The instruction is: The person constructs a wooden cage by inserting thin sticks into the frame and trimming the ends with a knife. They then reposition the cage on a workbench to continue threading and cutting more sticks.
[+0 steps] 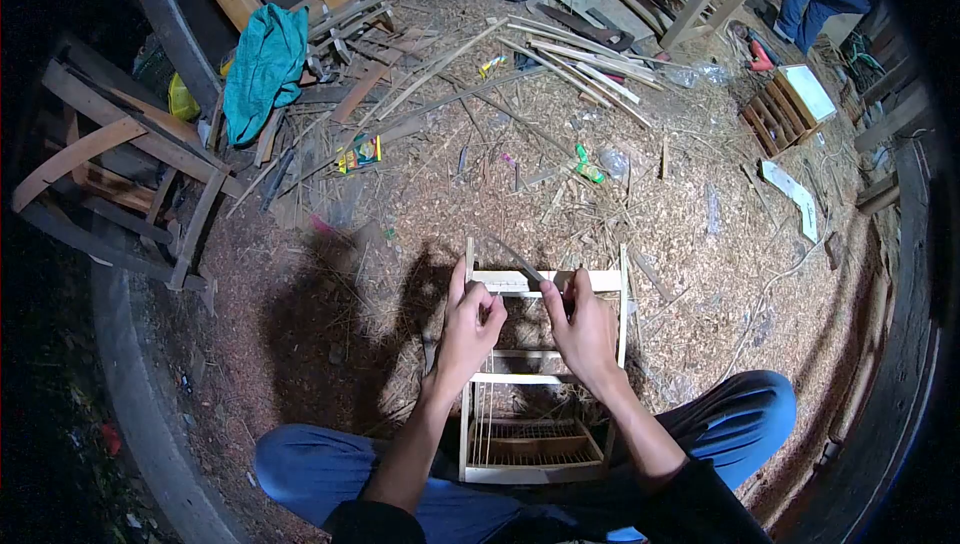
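Wooden frame (600, 281) held by left hand (468, 329), right hand (585, 329) (fingers (478, 296) curled).

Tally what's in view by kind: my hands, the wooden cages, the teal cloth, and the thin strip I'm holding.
Hands: 2, left hand and right hand
Wooden cages: 2, near cage under the hands, far cage at right
Teal cloth: 1
Thin strip: 1, in the right hand
Total: 6

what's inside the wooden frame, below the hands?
Inside the wooden frame: thin upright rods at left, a cross rail, a slatted base at the bottom. The left hand and right hand cover its upper middle, so that part can't be seen.
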The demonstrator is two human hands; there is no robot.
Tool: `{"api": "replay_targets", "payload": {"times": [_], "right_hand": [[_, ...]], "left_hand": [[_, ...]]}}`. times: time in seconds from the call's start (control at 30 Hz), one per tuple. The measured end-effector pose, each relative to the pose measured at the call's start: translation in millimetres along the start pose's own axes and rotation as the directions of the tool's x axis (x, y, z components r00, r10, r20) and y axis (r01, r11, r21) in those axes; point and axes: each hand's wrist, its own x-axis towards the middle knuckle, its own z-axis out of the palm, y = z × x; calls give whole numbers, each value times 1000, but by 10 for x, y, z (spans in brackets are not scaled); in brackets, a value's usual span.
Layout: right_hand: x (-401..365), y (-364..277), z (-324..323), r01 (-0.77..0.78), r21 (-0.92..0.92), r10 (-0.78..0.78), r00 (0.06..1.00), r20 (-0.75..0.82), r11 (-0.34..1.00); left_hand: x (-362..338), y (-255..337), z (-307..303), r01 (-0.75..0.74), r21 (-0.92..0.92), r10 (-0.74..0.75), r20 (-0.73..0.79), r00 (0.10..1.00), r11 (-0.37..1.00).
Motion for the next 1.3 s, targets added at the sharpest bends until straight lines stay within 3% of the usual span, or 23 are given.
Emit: {"api": "replay_targets", "payload": {"times": [0.1, 0.23, 0.3, 0.43, 0.5, 0.63, 0.7, 0.73, 0.77, 0.8, 0.83, 0.87, 0.9, 0.93, 0.97, 1.03, 1.1, 1.17, 1.3], "right_hand": [[2, 31, 28, -7, -25, 7, 1000, 4, 1000], [4, 1, 12, -15, -18, 15, 1000, 18, 1000], [3, 4, 12, -21, -16, 21, 1000, 15, 1000], [10, 9, 4, -20, 8, 20, 1000, 17, 1000], [10, 11, 10, -17, 3, 17, 1000, 15, 1000], [2, -40, -40, 5, 7, -5, 999, 42, 1000], [-3, -80, -54, 57, 62, -59, 998, 37, 996], [-18, -60, -35, 60, 62, -62, 997, 39, 996], [-52, -15, -6, 173, 77, -173, 985, 2, 982], [-91, -9, 5, 283, 88, -281, 959, -37, 955], [-145, -24, 7, 284, 88, -282, 959, -37, 955], [-215, -59, -5, 193, 79, -198, 979, 57, 978], [-276, -114, -33, 102, 60, -110, 982, 151, 993], [-327, -175, -77, 122, -115, -98, 975, 198, 986], [-362, -172, -65, 124, -114, -99, 974, 202, 986], [-404, -153, -44, 212, -261, -167, 968, 187, 942], [-400, -120, -8, 195, -341, -145, 975, 167, 920], [-393, -101, -16, 255, -471, -207, 966, 153, 844], [-370, -192, -66, 289, -529, -317, 948, 40, 798]], "left_hand": [[-4, 68, -25, 94, -9, -93, 22, 995, 996], [10, 123, -44, 61, -50, -62, -26, 998, 997], [22, 182, -73, 250, -112, -246, 53, 968, 962], [-17, 140, -12, 168, 1, -168, -37, 985, 986], [-32, 155, 1, 51, 101, -37, -141, 989, 994], [-100, 150, -40, 135, 62, -123, -165, 979, 989], [-117, 96, -32, 236, -119, -251, -132, 959, 964], [-158, 39, -24, 247, -89, -255, -99, 962, 965], [-195, 15, -11, 247, -89, -256, -102, 961, 965], [-219, 16, 6, 298, -221, -317, -60, 946, 929], [-240, 4, 12, 345, -346, -371, -10, 928, 872], [-270, -63, -1, 389, -373, -391, 74, 918, 842], [-264, -42, -15, 390, -373, -392, 72, 917, 842], [-259, -17, -19, 395, -397, -396, 85, 914, 828], [-254, 14, -30, 401, -421, -399, 97, 912, 814], [-211, 149, -96, 379, -371, -373, 92, 923, 848], [-186, 220, -133, 482, -371, -455, 164, 875, 794], [-204, 119, -89, 432, -372, -408, 145, 901, 822], [-235, 26, -29, 392, -364, -398, 62, 915, 845]]}}
